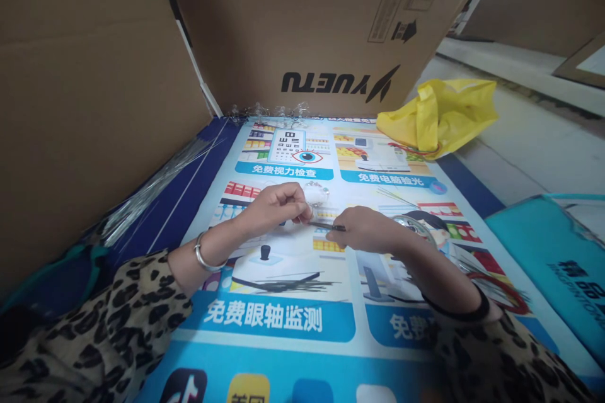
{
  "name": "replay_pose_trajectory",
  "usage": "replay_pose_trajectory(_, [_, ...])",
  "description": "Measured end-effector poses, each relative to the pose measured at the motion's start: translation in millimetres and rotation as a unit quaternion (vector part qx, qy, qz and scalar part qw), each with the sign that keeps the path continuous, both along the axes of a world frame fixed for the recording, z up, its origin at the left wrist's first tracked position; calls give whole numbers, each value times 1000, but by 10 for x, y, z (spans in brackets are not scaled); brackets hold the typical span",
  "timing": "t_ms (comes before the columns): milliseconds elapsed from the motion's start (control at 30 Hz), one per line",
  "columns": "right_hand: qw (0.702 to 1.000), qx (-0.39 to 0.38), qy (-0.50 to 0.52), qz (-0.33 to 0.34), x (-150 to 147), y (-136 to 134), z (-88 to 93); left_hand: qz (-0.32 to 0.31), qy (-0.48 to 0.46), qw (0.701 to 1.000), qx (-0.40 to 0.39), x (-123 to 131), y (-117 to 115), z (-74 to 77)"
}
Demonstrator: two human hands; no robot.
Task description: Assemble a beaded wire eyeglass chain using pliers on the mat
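My left hand (276,204) is closed in a pinch on a small clear bead-like piece (309,209) over a printed blue poster (283,321). My right hand (366,233) is closed on a thin dark tool, like tweezers or a wire (326,225), whose tip points left at the piece in my left hand. The two hands nearly meet in the middle. Just behind the left fingers lies a small clear faceted object (316,192). Thin dark wires (283,283) lie on the poster below my hands. Both sleeves are leopard print; a silver bangle (204,255) circles my left wrist.
Cardboard walls stand at the left (85,94) and back (321,19). A bundle of long clear-wrapped rods (151,186) lies at the left. A yellow plastic bag (439,113) sits at the back right, a teal bag (553,258) at the right. Small clear pieces (269,112) line the back edge.
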State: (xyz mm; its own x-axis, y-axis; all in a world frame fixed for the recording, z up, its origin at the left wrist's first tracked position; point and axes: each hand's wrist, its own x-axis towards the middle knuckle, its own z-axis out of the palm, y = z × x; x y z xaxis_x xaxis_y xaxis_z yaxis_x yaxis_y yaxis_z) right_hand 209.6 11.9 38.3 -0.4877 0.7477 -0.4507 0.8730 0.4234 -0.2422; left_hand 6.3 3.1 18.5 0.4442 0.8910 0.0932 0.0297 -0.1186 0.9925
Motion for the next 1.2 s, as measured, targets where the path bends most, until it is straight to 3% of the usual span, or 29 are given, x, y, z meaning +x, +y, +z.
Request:
replay_pose_trajectory(167, [999, 37, 3, -19, -16, 5, -88, 40, -20, 998, -34, 16, 21, -45])
replay_pose_trajectory(300, [982, 162, -3, -99, -86, 9, -264, 118, -60, 986, -106, 22, 69, -79])
replay_pose_trajectory(367, [963, 247, 13, -107, -121, 2, -355, 146, -86, 975, -140, 21, 85, -91])
replay_pose_trajectory(567, [879, 474, 50, -23, -130, -59, -454, 162, -138, 957, -196, 35, 75, -108])
replay_pose_trajectory(700, [825, 562, 33, 45, -120, -91, -413, 173, -142, 949, -221, 62, 56, -94])
replay_pose_trajectory(867, [786, 614, 15, 64, -124, -97, -371, 168, -149, 946, -234, 88, 24, -75])
replay_pose_trajectory(1200, [781, 620, 19, 70, -134, -101, -371, 177, -146, 941, -250, 130, 1, -48])
